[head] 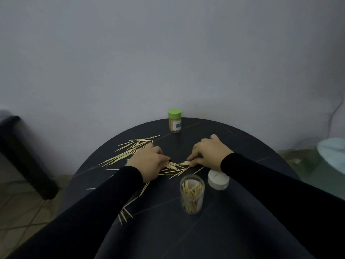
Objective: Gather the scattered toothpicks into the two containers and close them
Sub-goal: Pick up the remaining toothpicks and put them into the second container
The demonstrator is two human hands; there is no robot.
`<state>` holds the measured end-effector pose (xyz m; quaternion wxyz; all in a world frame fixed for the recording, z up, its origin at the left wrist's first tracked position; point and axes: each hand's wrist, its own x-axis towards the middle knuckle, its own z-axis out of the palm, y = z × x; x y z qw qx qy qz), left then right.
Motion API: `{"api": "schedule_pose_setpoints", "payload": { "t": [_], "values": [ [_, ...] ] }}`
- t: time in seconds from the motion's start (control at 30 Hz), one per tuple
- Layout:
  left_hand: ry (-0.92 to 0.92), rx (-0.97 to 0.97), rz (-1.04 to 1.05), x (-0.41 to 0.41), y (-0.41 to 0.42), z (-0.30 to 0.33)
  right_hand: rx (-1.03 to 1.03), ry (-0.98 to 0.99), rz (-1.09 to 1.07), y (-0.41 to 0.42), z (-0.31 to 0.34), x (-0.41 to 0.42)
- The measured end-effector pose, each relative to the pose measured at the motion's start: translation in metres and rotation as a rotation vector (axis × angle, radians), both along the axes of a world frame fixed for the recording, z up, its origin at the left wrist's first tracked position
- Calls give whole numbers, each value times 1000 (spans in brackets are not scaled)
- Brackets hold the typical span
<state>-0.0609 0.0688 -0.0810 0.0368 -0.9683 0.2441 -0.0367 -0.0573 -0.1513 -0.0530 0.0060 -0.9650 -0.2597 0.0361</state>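
- Scattered toothpicks (130, 148) lay across the left and middle of the dark round table (242, 139); the thickest spread sat far-left, a smaller cluster lay between the two hands, and a few strays lay near the left forearm at the near-left edge.
- Left hand (149, 161) rested palm down on the table, fingers bent, fingertips on the central cluster; whether it pinched any toothpicks could not be told.
- Right hand (209, 154) was palm down opposite, fingers curled toward the left hand, fingertips touching the same cluster; its hold also could not be told.
- Both forearms, in black sleeves (270, 184), reached in from the near edge and converged on the cluster.
- Open clear container (192, 195) stood upright near the table's middle, just nearer than the hands, partly filled with toothpicks.
- White lid (218, 181) lay just right of that container, under the right wrist.
- Second container with green lid (175, 120) stood closed at the far edge, well apart from the hands.
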Motion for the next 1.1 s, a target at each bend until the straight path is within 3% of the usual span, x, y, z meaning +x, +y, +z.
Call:
{"api": "schedule_pose_setpoints", "payload": {
  "t": [0.17, 0.4, 0.6, 0.73, 0.87, 1.1],
  "values": [
    [-79, 58, -51, -8, -7, 2, -35, -48, 24, 3, 0, -4],
    [-126, 86, -49, -10, -12, 6, -289, -140, 47, 10, -4, -3],
    [-136, 45, -25, -10, -16, 6, -267, -185, 16, 7, -3, -5],
    [-141, -94, 30, -12, -16, 8, -113, -194, -43, 0, 1, -8],
    [-136, -342, 147, -16, -18, 15, 196, -155, -150, -2, 10, -16],
    [109, -1070, 324, -38, -30, 36, 863, 96, -232, 4, 21, -37]
  ]
}}
